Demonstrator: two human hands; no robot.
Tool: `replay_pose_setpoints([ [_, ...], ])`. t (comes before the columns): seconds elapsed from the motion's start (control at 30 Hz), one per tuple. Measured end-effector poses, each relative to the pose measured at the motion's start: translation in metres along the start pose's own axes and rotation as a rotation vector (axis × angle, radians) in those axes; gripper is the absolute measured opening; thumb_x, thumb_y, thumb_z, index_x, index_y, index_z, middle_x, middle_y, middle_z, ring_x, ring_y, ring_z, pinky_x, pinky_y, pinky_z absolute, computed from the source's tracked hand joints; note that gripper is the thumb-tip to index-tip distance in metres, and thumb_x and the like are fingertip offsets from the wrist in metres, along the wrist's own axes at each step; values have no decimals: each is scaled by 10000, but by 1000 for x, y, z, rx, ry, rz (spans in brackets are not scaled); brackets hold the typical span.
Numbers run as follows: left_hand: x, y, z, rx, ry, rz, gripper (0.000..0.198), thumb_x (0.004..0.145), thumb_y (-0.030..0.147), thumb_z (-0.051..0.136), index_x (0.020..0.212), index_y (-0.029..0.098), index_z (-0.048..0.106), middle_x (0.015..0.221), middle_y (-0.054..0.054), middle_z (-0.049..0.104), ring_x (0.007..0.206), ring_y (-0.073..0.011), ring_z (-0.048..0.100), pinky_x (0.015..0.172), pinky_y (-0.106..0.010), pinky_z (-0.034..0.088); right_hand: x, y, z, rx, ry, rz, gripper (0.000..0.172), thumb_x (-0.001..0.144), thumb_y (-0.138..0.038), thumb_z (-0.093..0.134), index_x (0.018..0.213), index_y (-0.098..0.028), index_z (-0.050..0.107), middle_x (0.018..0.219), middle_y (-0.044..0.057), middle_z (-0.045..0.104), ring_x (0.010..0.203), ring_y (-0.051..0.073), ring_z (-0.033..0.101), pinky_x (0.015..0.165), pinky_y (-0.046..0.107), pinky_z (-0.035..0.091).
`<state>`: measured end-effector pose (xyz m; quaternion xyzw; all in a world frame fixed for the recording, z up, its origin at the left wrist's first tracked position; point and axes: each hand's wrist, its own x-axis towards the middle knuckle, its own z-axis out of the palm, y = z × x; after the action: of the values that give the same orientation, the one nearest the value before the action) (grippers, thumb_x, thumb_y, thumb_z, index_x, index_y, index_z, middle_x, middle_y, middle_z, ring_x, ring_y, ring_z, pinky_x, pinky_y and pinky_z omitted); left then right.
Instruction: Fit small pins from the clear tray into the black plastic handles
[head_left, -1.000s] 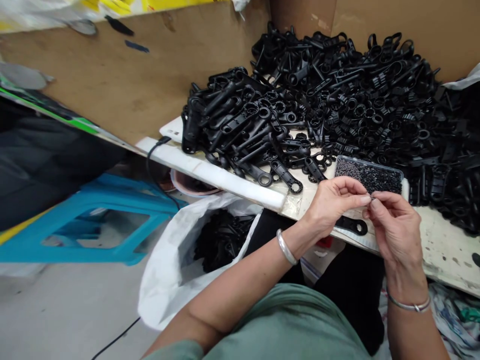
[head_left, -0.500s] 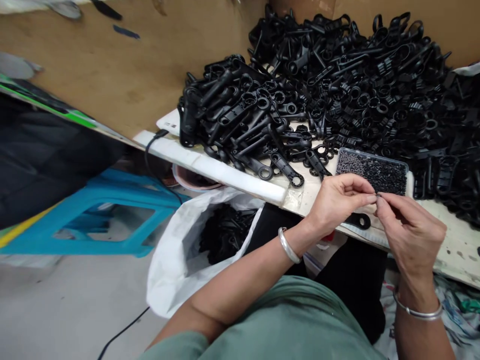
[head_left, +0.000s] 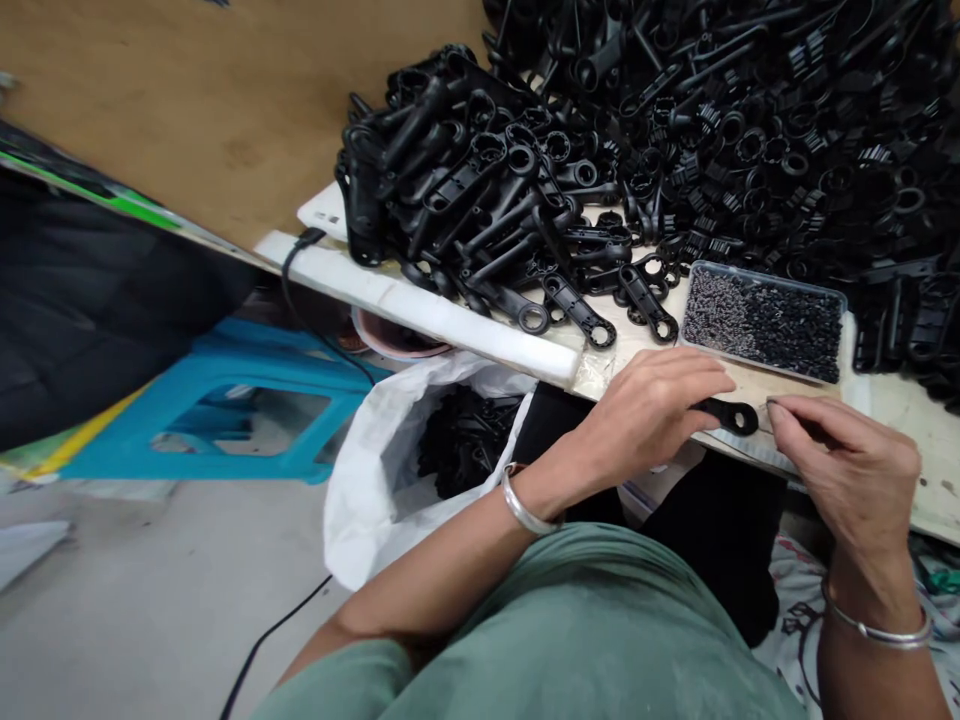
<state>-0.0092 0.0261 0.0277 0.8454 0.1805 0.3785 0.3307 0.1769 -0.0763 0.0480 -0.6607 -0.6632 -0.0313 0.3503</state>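
Observation:
My left hand (head_left: 660, 405) is closed on one end of a black plastic part (head_left: 731, 416) at the table's front edge; the ring end of the part shows to the right of the fingers. Just right of that ring, my right hand (head_left: 847, 450) pinches something tiny and dark between thumb and forefinger, too small to name. Behind both hands lies a clear box (head_left: 765, 325) of small metal and black pieces. Loose black parts (head_left: 581, 310) with ring ends lie to the left of the box.
A large heap of black parts (head_left: 750, 150) covers the back of the table. White foam (head_left: 420, 315) lines the front edge. Below are a white sack (head_left: 360, 500) of black parts and a blue stool (head_left: 187, 460). A cable hangs over the edge.
My hands have moved apart. The left has gone onto the black part, while the right stays pinched and is slightly lower. The view has shifted, showing the whole clear box.

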Motion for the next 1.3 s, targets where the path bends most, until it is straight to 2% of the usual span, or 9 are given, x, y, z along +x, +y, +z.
replay_pose_setpoints([
  [0.1,-14,-4,5,134,-60,-20,177,878,103,693,1051,142,690,1045,-73,764,1024,-210,716,919,-341,573,-13,0,0,-18,-57,-10,75,902,-193,660,847,-198,710,787,8,752,667,138,705,634,240,553],
  [0.2,-21,-3,15,173,-20,-45,109,914,120,652,1014,147,687,968,-41,768,922,-174,725,845,-288,580,-22,-4,2,-53,-74,-32,65,903,-165,655,863,-195,697,774,5,746,662,126,701,630,223,545],
  [0.5,-25,2,23,210,51,-7,94,914,102,643,997,136,671,955,-45,765,897,-163,717,846,-272,568,-22,-7,10,-248,-43,-188,42,912,-148,638,906,-169,673,766,17,737,652,124,688,660,230,523],
  [0.63,-27,-1,26,208,47,-14,92,935,109,601,993,147,661,946,-44,756,884,-162,705,848,-285,562,-21,-14,10,-336,-119,-217,82,944,-155,584,926,-141,662,765,43,721,639,138,662,647,257,487],
  [0.8,-30,-3,31,176,37,-2,142,968,104,529,1001,148,660,973,-54,742,905,-155,685,871,-287,541,-14,-28,3,-488,-317,-133,279,997,-222,466,788,-167,642,694,50,664,570,152,597,549,294,372],
  [0.9,-30,-3,31,164,-11,-18,208,988,100,475,1050,157,665,1035,-62,728,946,-156,669,894,-295,524,-2,-23,-6,-305,-470,-6,311,988,-276,464,755,-184,648,639,28,649,532,146,584,540,279,377],
  [1.0,-29,-1,29,189,-94,-26,270,996,91,423,1087,163,667,1126,-77,697,1004,-172,640,912,-308,501,10,-12,-13,-46,-602,211,321,956,-332,508,695,-203,643,543,-21,604,466,118,547,498,242,388],
  [1.1,-28,2,27,250,-192,-29,306,985,82,418,1143,180,660,1199,-83,654,1058,-200,599,922,-329,479,16,-7,-13,-17,-614,317,326,924,-355,525,653,-203,626,487,-36,561,421,104,504,454,230,357],
  [1.3,-29,3,28,271,-214,-16,279,982,110,465,1178,163,656,1208,-89,625,1067,-223,559,930,-347,459,10,-15,-5,-187,-510,151,322,931,-317,477,646,-208,581,474,-16,550,402,114,500,473,249,322],
])
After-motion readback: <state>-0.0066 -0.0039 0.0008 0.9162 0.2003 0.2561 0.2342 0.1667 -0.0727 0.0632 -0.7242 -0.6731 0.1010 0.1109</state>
